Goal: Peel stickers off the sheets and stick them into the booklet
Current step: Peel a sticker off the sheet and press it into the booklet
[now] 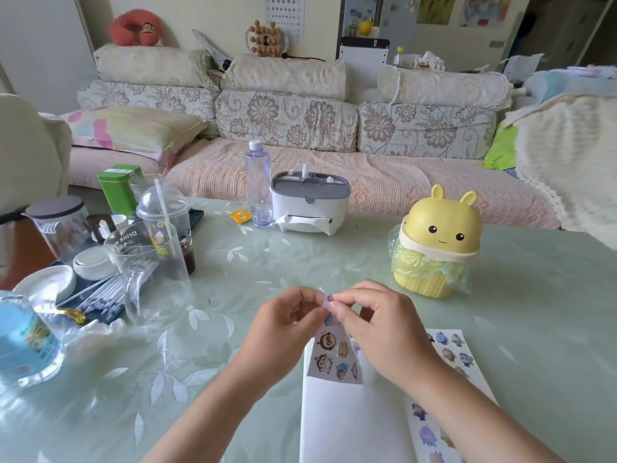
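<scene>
A pale green, leaf-patterned glass table (334,259) stands before a floral-cushioned sofa (287,118). At 6 o'clock, the left hand (283,325) and right hand (377,332) are curled, both pinching the top end of a small sheet of cartoon stickers (335,357) held over a white paper booklet (350,422). A second sticker sheet (450,355) lies at 5 o'clock, partly under the right forearm. A yellow bunny-shaped bin (437,242) sits at 3 o'clock.
</scene>
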The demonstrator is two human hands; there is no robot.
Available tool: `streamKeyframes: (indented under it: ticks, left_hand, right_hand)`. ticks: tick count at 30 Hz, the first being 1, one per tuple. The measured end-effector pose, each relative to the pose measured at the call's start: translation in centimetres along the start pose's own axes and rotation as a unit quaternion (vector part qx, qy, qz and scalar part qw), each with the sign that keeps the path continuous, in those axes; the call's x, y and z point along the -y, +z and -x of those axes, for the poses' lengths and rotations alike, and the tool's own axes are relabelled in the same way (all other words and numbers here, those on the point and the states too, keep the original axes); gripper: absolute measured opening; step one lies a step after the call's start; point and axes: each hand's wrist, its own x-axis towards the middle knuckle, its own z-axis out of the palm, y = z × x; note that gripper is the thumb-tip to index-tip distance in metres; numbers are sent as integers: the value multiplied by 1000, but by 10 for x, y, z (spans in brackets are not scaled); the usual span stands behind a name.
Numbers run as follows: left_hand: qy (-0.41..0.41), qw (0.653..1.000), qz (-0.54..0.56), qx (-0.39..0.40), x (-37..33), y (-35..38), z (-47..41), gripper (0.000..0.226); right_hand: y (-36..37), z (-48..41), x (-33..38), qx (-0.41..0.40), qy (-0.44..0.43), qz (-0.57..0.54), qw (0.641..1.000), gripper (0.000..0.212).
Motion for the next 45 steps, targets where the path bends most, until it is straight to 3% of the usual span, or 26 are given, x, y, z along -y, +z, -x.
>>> streamKeyframes:
  ticks: [6,9,12,15,20,25,30,37,41,45]
  left_hand:
    - [10,997,-65,-28,0,5,6,16]
    - [-21,997,-51,-48,2,7,11,13]
    - [-61,996,-13,-68,0,8,14,9]
    - [-59,994,-20,-91,0,5,14,17]
    - [-57,991,-44,-109,5,7,12,16]
    - [-97,990,11,-98,13,13,6,17]
    - [-100,991,2,-84,17,10,6,18]
    - [-113,988,86,-66,10,-4,12,20]
    - [-86,989,97,-71,9,-8,15,18]
    - [-36,995,58,-71,8,-9,16,15]
  right_hand:
    - [1,1,3,11,77,-88,993,15]
    - [11,6,7,-39,6,62,997,12]
    - [16,9,10,-51,-97,169,979,11]
    - [18,8,11,-70,-130,177,973,11]
    - [26,8,9,-73,-81,163,981,11]
    - [28,5,3,-59,-66,179,980,5]
    - [25,4,-3,-5,-114,200,973,8]
    - [26,6,1,-85,-210,196,954,5]
    - [27,9,10,-48,-98,64,992,18]
    - [21,7,19,-15,33,-69,997,8]
